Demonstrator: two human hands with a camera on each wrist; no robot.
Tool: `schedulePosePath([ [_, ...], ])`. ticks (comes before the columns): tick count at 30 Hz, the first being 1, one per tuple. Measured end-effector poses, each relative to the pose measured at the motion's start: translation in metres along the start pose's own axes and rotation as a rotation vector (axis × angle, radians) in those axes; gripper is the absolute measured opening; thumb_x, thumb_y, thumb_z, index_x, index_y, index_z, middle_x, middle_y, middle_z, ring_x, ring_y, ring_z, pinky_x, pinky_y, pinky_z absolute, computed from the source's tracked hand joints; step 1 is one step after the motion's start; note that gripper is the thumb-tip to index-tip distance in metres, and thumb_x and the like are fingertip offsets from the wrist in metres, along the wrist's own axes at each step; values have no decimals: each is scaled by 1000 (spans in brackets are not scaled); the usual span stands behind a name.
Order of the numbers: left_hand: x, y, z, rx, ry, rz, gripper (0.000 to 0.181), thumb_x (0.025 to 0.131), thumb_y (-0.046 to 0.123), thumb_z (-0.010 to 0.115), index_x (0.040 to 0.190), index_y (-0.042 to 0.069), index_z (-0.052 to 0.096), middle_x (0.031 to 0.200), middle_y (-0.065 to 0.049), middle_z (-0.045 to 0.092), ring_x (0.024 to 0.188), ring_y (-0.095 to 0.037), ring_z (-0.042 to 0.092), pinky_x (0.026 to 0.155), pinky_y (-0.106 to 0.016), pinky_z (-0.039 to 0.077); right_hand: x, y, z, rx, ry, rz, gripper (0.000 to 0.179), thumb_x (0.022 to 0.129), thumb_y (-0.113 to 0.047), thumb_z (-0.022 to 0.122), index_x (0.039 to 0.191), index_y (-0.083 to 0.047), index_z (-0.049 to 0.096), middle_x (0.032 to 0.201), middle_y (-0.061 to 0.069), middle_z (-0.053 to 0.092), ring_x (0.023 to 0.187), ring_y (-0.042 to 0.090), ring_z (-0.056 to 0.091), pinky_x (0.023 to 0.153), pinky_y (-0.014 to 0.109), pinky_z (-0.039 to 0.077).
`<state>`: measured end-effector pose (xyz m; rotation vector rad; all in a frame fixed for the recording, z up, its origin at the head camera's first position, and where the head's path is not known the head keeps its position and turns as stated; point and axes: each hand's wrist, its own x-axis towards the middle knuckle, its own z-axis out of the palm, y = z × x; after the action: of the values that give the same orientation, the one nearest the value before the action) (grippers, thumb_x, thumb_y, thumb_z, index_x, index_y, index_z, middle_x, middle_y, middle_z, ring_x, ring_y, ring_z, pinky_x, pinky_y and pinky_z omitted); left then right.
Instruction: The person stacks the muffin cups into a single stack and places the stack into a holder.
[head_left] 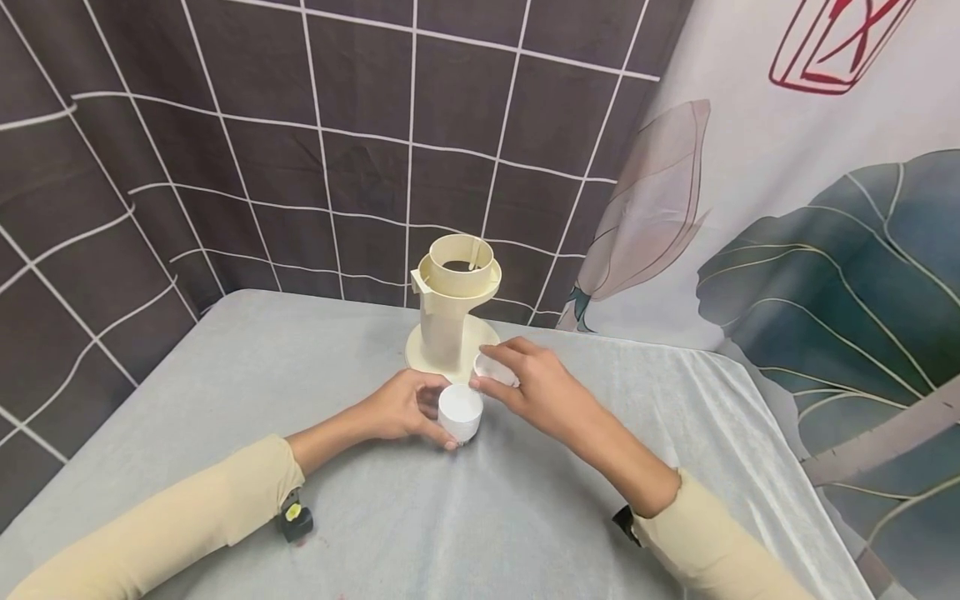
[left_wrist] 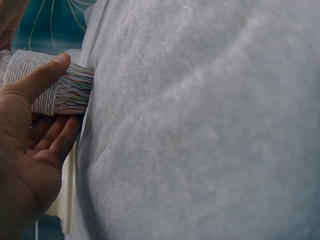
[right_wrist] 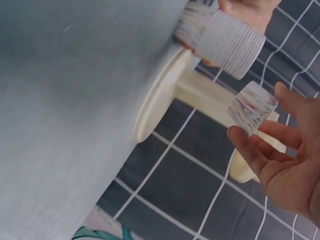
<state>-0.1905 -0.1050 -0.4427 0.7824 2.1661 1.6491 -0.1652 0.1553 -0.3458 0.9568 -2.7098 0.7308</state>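
Observation:
A stack of nested paper cups [head_left: 460, 412] stands upright on the cloth. My left hand [head_left: 401, 407] grips its side, thumb on one face and fingers curled round the other. In the left wrist view the stack [left_wrist: 72, 92] shows many ribbed white rims above a body streaked in colours. Just right of the stack, my right hand [head_left: 543, 392] pinches a single paper cup [right_wrist: 252, 107] between thumb and fingers, held off the table. Close behind both hands is a cream plastic stand [head_left: 442, 333] with a round base, a column and an open ring on top.
A pale grey cloth [head_left: 337, 533] covers the table. Behind it hangs a dark curtain [head_left: 367, 92] with white grid lines; to the right, a white curtain [head_left: 720, 192] bears leaf prints. Dark cameras sit at both wrists.

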Motion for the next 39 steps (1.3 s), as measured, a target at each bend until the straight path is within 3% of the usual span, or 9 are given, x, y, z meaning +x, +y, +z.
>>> schedulePosePath([
  [9,-1,2,0,-14,-11,12,64,72,0,103,129,-7,76,123,-18,83,111,-13,80,101,-31,71,1,-16,9,27,-85,-75,55,106,-37,80,148,-2,72,141,19,75,126,34,77,107,51,67],
  [17,-1,2,-1,-41,-18,7,57,73,-2,103,122,-7,76,118,-14,83,107,-15,80,100,-32,71,2,-17,18,24,-161,-76,56,106,-39,80,149,-4,71,139,13,77,126,30,77,108,48,67],
  [25,-2,5,-1,-13,-24,8,72,74,3,103,140,-4,74,129,-20,81,117,-18,80,103,-31,70,3,-13,23,97,-261,-53,46,109,-34,77,149,-10,73,145,10,77,138,28,73,118,49,62],
  [31,-1,3,0,-15,-20,4,66,75,2,103,134,-5,76,126,-18,83,112,-14,80,101,-31,71,5,-14,22,127,-253,8,42,105,-28,82,143,-11,77,137,5,82,123,23,79,106,44,67],
  [39,-2,0,0,9,-3,-13,55,74,5,103,123,0,80,121,-13,84,110,-13,81,100,-30,71,6,-18,30,173,-168,117,39,94,-29,93,129,-14,85,115,2,87,105,20,82,91,37,70],
])
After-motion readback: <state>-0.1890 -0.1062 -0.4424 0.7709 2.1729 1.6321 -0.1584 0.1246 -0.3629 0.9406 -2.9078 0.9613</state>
